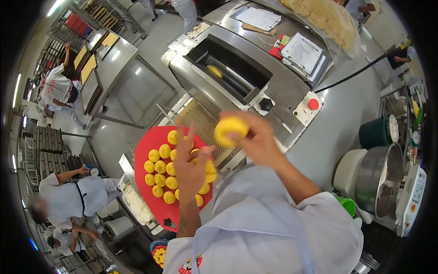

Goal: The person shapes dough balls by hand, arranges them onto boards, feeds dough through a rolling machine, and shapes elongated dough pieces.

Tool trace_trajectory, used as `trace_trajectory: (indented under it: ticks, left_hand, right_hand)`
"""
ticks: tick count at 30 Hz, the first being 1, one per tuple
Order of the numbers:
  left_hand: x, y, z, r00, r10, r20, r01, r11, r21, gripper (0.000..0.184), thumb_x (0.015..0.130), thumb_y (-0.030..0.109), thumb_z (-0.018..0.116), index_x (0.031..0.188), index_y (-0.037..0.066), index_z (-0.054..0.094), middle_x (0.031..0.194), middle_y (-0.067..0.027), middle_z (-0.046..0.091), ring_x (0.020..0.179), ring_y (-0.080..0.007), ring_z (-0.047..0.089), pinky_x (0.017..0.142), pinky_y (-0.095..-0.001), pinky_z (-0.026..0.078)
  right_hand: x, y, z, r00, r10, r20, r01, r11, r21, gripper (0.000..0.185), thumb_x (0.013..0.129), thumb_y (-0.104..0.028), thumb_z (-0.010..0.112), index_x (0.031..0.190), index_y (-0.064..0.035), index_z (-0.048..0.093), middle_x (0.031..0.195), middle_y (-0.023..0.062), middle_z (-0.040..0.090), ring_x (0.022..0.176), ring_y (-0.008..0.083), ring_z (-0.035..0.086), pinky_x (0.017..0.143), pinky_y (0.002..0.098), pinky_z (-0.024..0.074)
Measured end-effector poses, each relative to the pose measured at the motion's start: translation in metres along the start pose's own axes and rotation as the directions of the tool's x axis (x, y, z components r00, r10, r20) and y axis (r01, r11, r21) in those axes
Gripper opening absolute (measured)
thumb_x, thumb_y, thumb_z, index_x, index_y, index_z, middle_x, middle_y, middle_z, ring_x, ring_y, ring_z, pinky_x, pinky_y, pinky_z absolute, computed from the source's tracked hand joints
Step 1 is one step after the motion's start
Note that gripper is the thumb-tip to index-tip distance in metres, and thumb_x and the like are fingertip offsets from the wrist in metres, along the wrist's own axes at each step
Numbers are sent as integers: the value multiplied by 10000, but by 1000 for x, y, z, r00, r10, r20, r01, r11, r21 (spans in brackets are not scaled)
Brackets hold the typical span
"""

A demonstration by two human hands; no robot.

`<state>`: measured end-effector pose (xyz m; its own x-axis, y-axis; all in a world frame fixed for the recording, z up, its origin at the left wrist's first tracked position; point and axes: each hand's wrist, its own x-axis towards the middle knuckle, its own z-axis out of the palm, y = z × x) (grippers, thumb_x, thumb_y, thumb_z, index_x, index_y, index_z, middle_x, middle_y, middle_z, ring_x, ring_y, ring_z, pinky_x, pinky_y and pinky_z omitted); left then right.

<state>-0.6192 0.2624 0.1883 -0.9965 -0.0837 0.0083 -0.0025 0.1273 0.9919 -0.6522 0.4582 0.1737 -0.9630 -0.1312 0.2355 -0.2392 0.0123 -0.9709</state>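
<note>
My right hand is closed on a round, flattened yellow dough ball, raised beside the machine and slightly blurred. To its left, my left hand is held up with fingers stretched apart over a red board. Rows of yellow dough balls lie on that board, and my left hand and forearm hide some of them. Beyond both hands is a metal dough machine with a dark hopper, where a small yellow dough piece lies. A perforated belt comes out below the hopper.
A red stop button sits on the machine's right corner. Clipboards with papers and a bag of yellow dough lie on top. A steel mixing bowl is at right. Co-workers stand at left near a steel table.
</note>
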Motion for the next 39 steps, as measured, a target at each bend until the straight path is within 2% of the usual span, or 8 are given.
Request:
trace_trajectory:
  ticks: [9,12,17,19,23,27,34,39]
  left_hand:
    - [-44,-95,-123,841,-533,-91,222,494,-840,531,1017,496,523,1010,-22,638,840,-109,636,785,-231,639,676,-301,577]
    - [-60,-112,-118,807,-587,59,316,345,-884,526,1013,501,531,969,-9,655,849,-102,625,878,-255,629,723,-348,581]
    - [-68,-104,-89,754,-501,425,614,310,-726,604,1007,596,456,949,31,663,894,-90,605,827,-241,608,750,-375,555]
    - [-64,-106,-81,767,-390,510,634,334,-697,558,1008,564,483,1080,31,631,919,-95,600,882,-247,616,759,-396,549]
    - [-57,-95,-75,863,-276,422,461,772,-437,490,1044,208,520,1488,93,349,1144,-107,600,1024,-247,645,814,-408,601]
    - [-36,-51,-58,807,-309,503,506,801,-320,619,1074,233,454,1607,135,155,1547,-197,371,1228,-290,583,918,-443,561]
    - [-1,-79,-66,978,40,206,-81,977,195,640,1003,155,547,1573,91,263,1504,-202,453,1408,-349,410,1150,-419,350]
    - [99,-193,-152,824,130,552,-541,470,697,543,793,7,676,1321,124,631,1455,-179,504,1366,-356,452,1139,-425,395]
  right_hand:
    - [62,-99,-77,309,-845,-437,597,530,-602,476,1047,-279,541,1442,-25,461,1283,205,619,1149,291,625,933,360,532]
    - [78,-65,-60,571,-703,-424,379,684,-623,387,1034,-202,577,1388,-48,546,1235,89,667,1101,161,611,993,312,471]
    - [79,-66,-39,423,-799,-427,558,602,-572,401,962,-224,678,1341,-104,625,1106,111,706,1005,215,650,854,328,521]
    - [83,-47,-45,776,-565,-280,202,643,-739,404,928,-241,711,1308,-114,656,1165,125,687,1019,269,628,902,385,498]
    - [32,14,-55,878,-450,-163,-11,322,-947,425,872,-290,751,1263,-133,698,1301,162,620,1084,345,556,985,462,434]
    - [-42,-7,30,987,-141,75,160,871,-464,601,833,-315,775,1372,-113,600,1402,164,556,1289,348,476,1091,473,376]
    - [-86,47,55,984,156,82,-146,982,-117,493,976,-209,637,1427,-71,494,1242,124,630,1102,268,629,910,354,529]
    - [-94,26,19,853,520,29,-490,782,385,412,1059,-294,513,1406,-73,498,1129,83,627,931,146,639,641,311,554]
